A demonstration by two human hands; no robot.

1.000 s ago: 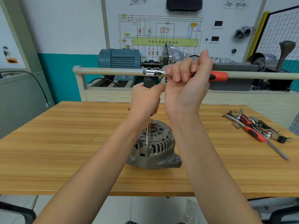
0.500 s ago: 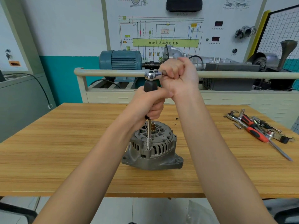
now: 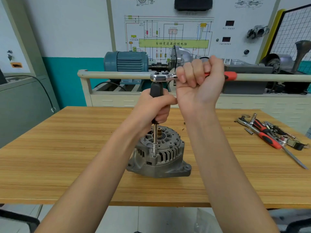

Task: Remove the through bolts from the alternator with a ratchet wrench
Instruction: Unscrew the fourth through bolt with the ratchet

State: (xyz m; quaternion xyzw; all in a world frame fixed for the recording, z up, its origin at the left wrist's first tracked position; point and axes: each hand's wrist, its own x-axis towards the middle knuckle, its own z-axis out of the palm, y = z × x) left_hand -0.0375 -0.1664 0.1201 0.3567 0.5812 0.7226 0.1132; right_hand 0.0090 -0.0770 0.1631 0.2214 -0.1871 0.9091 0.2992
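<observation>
Mid-task: socket seated on through bolt (image 3: 154,155) in alternator (image 3: 159,153). Left hand (image 3: 152,106) gripping extension handle (image 3: 156,89), right hand (image 3: 200,81) fisted round ratchet wrench (image 3: 164,76). Bolt apparently not yet out.

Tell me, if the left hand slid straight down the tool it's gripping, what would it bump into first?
Likely the alternator: the left hand grips the driver handle, and its shaft runs down into the housing's near rim. Only bare shaft lies between.

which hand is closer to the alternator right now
Left. The left hand grips the black driver handle directly above the alternator. The right hand is higher, holding the ratchet wrench handle up and to the right.
</observation>
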